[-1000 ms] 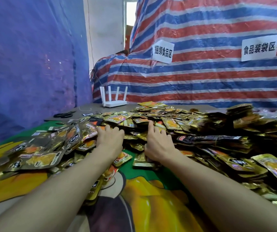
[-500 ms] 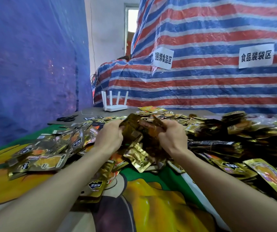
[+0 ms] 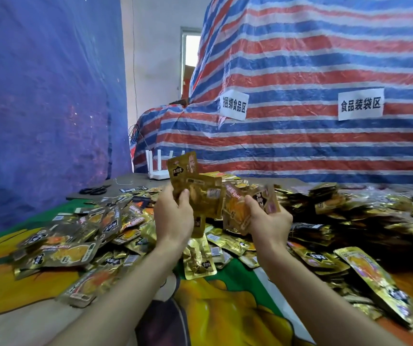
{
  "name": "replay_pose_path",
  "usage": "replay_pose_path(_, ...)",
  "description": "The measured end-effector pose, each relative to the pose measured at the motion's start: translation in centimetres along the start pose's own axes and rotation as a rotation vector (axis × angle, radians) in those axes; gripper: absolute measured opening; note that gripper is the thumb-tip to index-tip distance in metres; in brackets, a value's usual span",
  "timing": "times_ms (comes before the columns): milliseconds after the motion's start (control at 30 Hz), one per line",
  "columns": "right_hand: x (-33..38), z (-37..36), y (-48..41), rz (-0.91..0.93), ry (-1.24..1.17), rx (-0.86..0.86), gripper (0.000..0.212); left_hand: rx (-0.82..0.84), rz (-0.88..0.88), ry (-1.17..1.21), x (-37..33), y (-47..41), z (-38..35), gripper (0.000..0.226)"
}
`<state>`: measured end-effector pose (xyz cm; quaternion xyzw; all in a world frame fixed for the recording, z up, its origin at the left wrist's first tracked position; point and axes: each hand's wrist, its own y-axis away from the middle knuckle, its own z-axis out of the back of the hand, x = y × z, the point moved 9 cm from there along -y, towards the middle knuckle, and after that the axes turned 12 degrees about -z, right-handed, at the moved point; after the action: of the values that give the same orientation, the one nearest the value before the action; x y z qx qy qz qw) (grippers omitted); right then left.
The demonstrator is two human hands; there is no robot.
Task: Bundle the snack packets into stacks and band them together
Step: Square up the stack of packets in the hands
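Note:
A wide heap of gold and black snack packets (image 3: 80, 236) covers the table from left to right. My left hand (image 3: 174, 218) grips several gold packets (image 3: 195, 186) raised above the heap, one standing upright above the others. Close beside it, my right hand (image 3: 267, 221) holds another handful of packets (image 3: 242, 206), fanned and tilted. The two handfuls touch in the middle. One gold packet (image 3: 199, 258) lies flat just below my hands. No band is visible.
A colourful printed cloth (image 3: 225, 303) covers the table in front. Black scissors (image 3: 94, 190) and a white router (image 3: 159, 171) sit at the far left edge. A blue tarp wall stands left, a striped tarp (image 3: 300, 71) with two paper signs behind.
Both hands went from pressing flat into the heap to scooping up packets and lifting them clear. The view has tilted upward.

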<state>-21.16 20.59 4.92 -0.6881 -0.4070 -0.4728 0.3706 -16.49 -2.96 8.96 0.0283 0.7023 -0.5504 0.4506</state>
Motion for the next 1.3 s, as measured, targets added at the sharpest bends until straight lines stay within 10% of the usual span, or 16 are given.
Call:
replay_pose_path(267, -5.0, -2.3, 2.2, -0.437, -0.244, 0.358, 0.015, -0.045, 0.164, 0.013, 2.7, 4.0, -0.8, 0.021)
replay_pose_path(833, -3.7, -2.5, 3.4, -0.065, -0.015, 0.344, 0.008, 0.78, 0.417, 0.246, 2.2, 10.2, -6.8, 0.007)
replay_pose_path(1300, -3.4, -3.0, 4.1, -0.018, -0.008, 0.448, 0.037, 0.206, 0.43, 0.25, 4.8, 7.0, -4.0, 0.046)
